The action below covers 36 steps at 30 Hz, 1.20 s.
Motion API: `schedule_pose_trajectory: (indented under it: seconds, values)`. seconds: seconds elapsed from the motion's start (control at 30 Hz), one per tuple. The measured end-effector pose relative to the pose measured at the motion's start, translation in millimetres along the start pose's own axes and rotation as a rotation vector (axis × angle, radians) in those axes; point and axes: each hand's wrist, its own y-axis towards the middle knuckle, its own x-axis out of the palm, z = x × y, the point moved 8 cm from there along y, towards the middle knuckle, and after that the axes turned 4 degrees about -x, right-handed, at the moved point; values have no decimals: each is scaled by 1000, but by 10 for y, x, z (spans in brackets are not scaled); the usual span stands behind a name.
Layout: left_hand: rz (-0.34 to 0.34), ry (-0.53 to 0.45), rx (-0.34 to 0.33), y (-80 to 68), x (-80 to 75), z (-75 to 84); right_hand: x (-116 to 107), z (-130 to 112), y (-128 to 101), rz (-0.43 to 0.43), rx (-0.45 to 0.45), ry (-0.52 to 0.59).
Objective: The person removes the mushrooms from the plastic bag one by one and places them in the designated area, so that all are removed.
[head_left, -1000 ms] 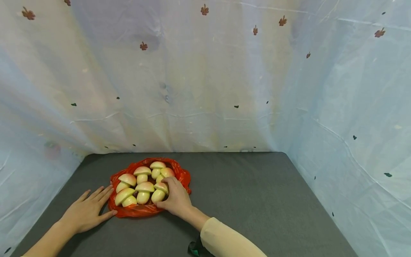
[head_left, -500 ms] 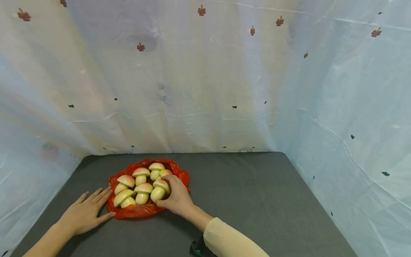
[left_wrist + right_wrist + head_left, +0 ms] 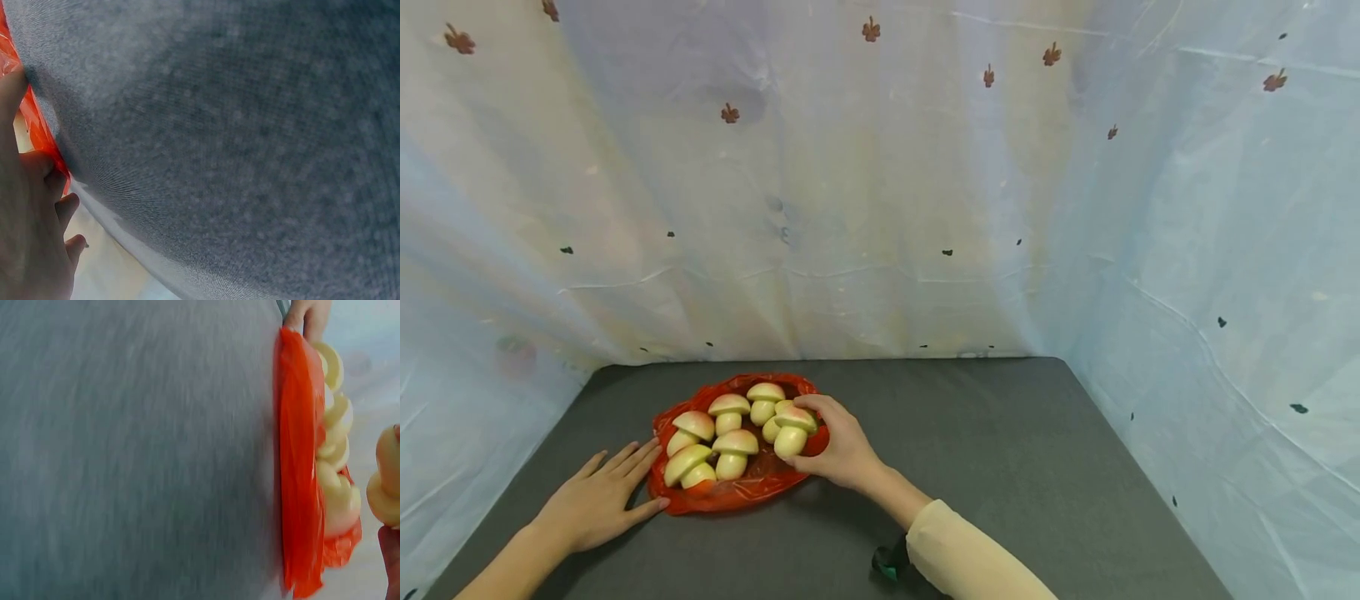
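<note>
A red plastic bag (image 3: 752,492) lies flat on the dark grey table (image 3: 985,467) with several pale toy mushrooms (image 3: 730,454) on it. My right hand (image 3: 838,450) grips one mushroom (image 3: 792,432) by its cap and stem, lifted just above the bag's right side. That same mushroom (image 3: 387,484) shows at the right edge of the right wrist view, beside the bag (image 3: 300,487). My left hand (image 3: 598,500) lies flat on the table with straight fingers, its fingertips touching the bag's left edge (image 3: 37,125).
A pale blue curtain (image 3: 880,183) with small leaf prints closes in the table at the back and on both sides. The right half of the table shows bare grey cloth. A dark green strap (image 3: 891,562) sits at my right wrist.
My right hand closed on a mushroom at the bag's front right and lifted it up and to the right. The left hand stayed flat in place.
</note>
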Motion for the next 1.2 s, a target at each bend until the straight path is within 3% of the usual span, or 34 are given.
schedule_pose_trajectory:
  seconds: [0.6,0.83,1.2]
  values:
    - [-3,-13,3,-21,10,17,-510,547,-40,-39,-6,-42]
    - [-2,-1,-1,-15,23,8,-600,802,-12,-90,66,-47]
    - [-3,-11,0,-12,16,3,-642,1069,102,-205,113,-150]
